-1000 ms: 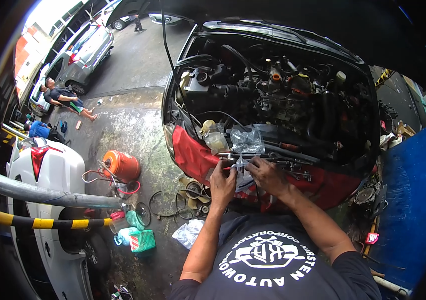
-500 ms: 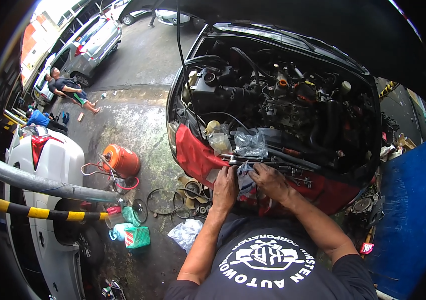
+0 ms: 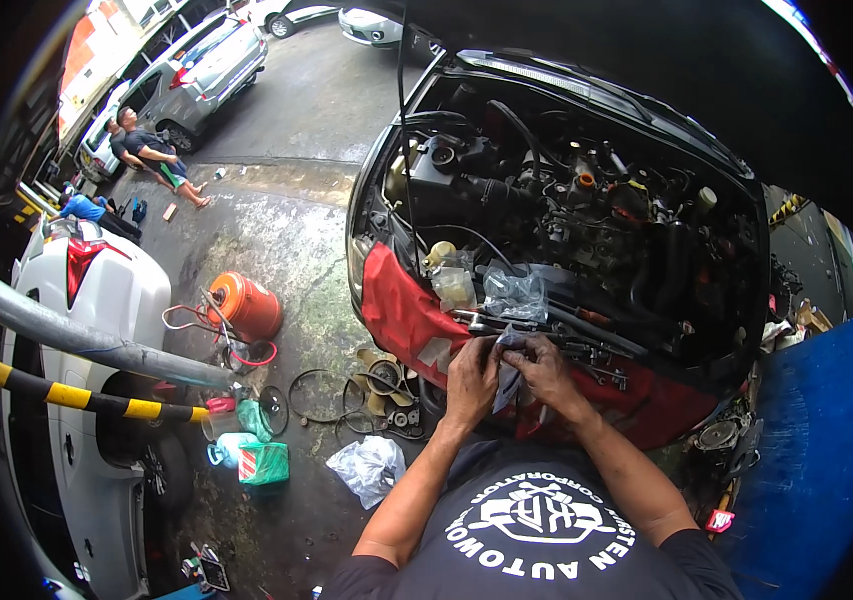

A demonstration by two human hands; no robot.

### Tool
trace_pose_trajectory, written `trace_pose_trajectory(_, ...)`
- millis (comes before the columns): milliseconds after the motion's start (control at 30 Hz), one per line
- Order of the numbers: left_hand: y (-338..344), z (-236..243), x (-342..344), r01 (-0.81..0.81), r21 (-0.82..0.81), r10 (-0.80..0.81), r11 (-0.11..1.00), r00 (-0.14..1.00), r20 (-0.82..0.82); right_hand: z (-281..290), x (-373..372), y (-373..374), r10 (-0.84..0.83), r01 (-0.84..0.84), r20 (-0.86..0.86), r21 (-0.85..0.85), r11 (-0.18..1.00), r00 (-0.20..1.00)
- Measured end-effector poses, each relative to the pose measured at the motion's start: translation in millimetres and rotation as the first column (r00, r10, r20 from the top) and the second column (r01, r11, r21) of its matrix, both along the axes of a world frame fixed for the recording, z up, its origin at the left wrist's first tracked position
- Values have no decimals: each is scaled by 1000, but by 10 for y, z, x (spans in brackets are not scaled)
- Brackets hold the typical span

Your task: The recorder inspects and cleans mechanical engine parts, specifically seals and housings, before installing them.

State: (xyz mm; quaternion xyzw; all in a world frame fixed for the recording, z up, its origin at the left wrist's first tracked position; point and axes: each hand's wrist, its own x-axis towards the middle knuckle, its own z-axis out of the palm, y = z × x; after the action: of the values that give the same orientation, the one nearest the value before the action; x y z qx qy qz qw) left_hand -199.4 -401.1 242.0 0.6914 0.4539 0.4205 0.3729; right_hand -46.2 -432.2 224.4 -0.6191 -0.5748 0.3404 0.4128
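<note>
Over the front edge of the engine bay, my left hand and my right hand are close together. Both sets of fingers are closed on a thin, crumpled grey-blue sheet, which hangs down between them; whether it is cloth or plastic I cannot tell. Just beyond them, several metal wrenches and sockets lie along the front of the car. A clear plastic bag and a translucent container rest behind the hands. A red cover is draped over the car's front.
The open engine bay spreads ahead, with a prop rod at its left. On the floor at left are a fan, a white plastic bag, an orange tank and a green bag. A blue panel stands at right.
My hands have drawn slightly nearer to me, and the grey-blue sheet now hangs lower between them. The whole view has shifted a little, moving the car rightward in the picture.
</note>
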Motion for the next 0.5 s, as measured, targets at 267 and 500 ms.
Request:
trace_pose_trajectory(267, 90, -210, -203, -52, -111, 48, 992, 998, -45, 191, -194, -175, 77, -76, 4, 179, 981, 997)
trace_pose_trajectory(500, 85, -449, -386, 213, -528, 84, 822, 872, 482, -242, 40, -108, -202, 287, -424, 147, 947, 883)
